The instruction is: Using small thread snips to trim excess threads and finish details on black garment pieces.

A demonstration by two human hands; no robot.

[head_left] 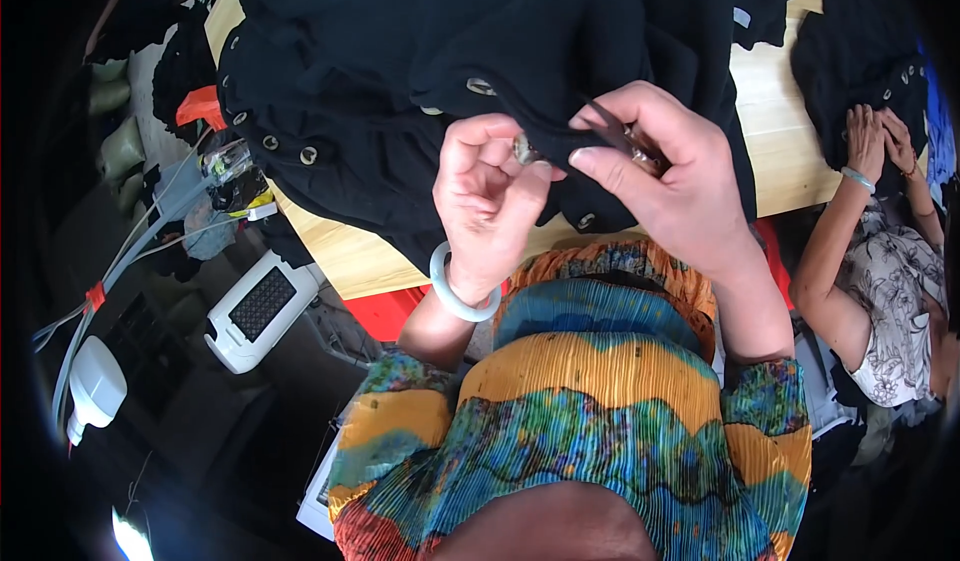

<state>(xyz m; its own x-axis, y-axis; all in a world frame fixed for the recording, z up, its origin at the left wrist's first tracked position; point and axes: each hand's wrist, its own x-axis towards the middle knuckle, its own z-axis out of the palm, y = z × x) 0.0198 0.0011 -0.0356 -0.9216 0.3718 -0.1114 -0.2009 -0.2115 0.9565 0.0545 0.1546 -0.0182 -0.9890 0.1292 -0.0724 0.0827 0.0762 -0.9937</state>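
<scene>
A heap of black garments (pixel 360 71) with shiny round buttons covers the table in front of me. My left hand (pixel 490 176), with a pale bangle at the wrist, pinches a button (pixel 523 149) at the garment's edge between thumb and fingers. Just to its right, my right hand (pixel 670 156) is closed around a small dark tool with pointed blades, which looks like thread snips (pixel 618 129). Its thumb and forefinger are close to the black cloth by the button. The snips' handle is mostly hidden in the palm.
The wooden table (pixel 335 251) shows along its near left edge. At the right, another person's hands (pixel 875 146) rest on a black garment. Cables (pixel 140 241) and a white lamp-like device (pixel 95 381) are at the left. A white chair-like object (pixel 262 311) stands below the table edge.
</scene>
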